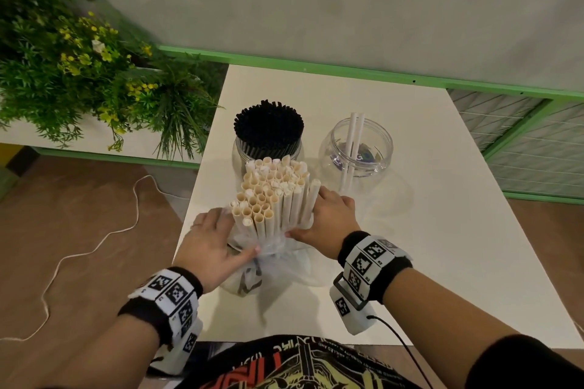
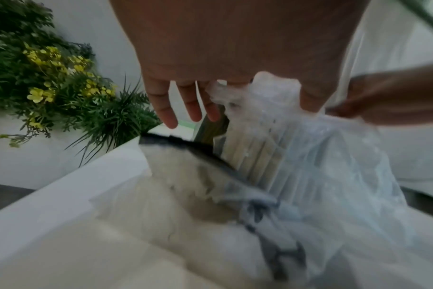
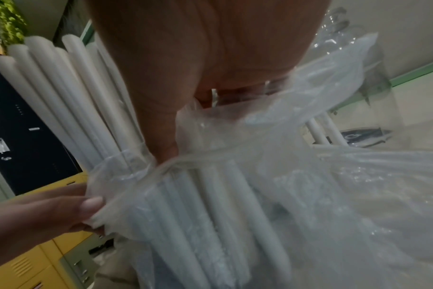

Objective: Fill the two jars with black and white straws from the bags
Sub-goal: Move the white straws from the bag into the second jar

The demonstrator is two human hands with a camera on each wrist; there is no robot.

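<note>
A clear plastic bag (image 1: 278, 265) of white straws (image 1: 271, 196) stands upright near the middle of the white table (image 1: 426, 230). My left hand (image 1: 234, 237) pinches the bag's rim between thumb and forefinger; the other fingers (image 2: 188, 105) stay straight. My right hand (image 1: 319, 215) grips the straw bundle (image 3: 62, 88) from the right, thumb (image 3: 166, 140) against the bag (image 3: 284, 156). Behind the bundle, the left jar (image 1: 268, 148) is packed with black straws (image 1: 268, 123). The right jar (image 1: 355, 148) holds two white straws (image 1: 350, 148).
Artificial plants (image 1: 79, 73) with yellow flowers crowd the table's left side on a low shelf. A green rail (image 1: 347, 71) runs along the wall behind, and wire mesh (image 1: 521, 142) stands at the right. A white cord (image 1: 94, 240) lies on the floor at the left.
</note>
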